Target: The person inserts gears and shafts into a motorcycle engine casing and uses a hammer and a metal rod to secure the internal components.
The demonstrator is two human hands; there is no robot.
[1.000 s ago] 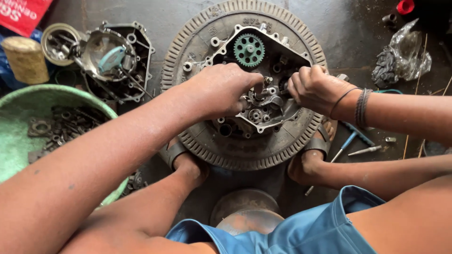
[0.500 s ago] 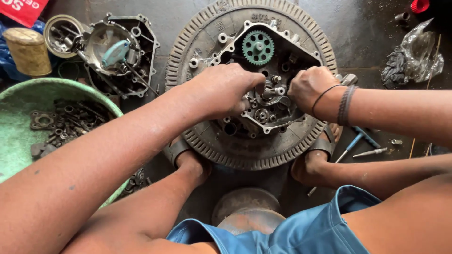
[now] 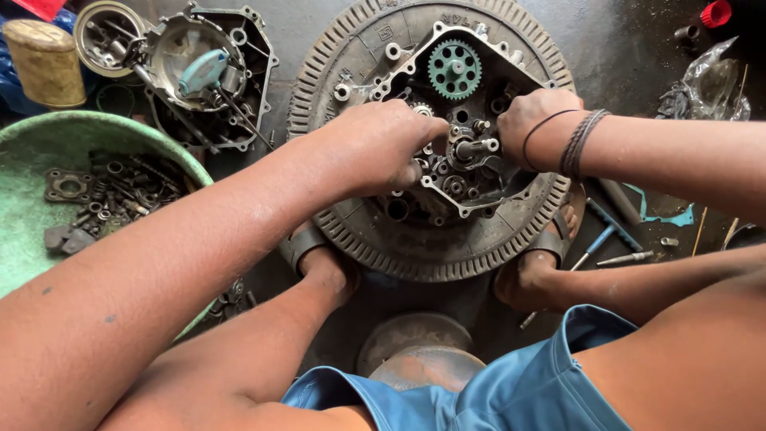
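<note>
Grey metal engine casing (image 3: 447, 160) held on large toothed clutch disc (image 3: 359, 231), between both hands. Left hand (image 3: 375, 148) clamped on casing's left side, right hand (image 3: 536, 120) closed on right edge; casing rotated slightly since a second ago, green gear (image 3: 454, 69) beyond fingertips.

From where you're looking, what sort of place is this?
Most likely a small engine repair workshop, with the work done on the floor. Both hands, left hand and right hand, work on an opened engine case resting on a big toothed disc; a green basin holds loose nuts and parts.
</note>
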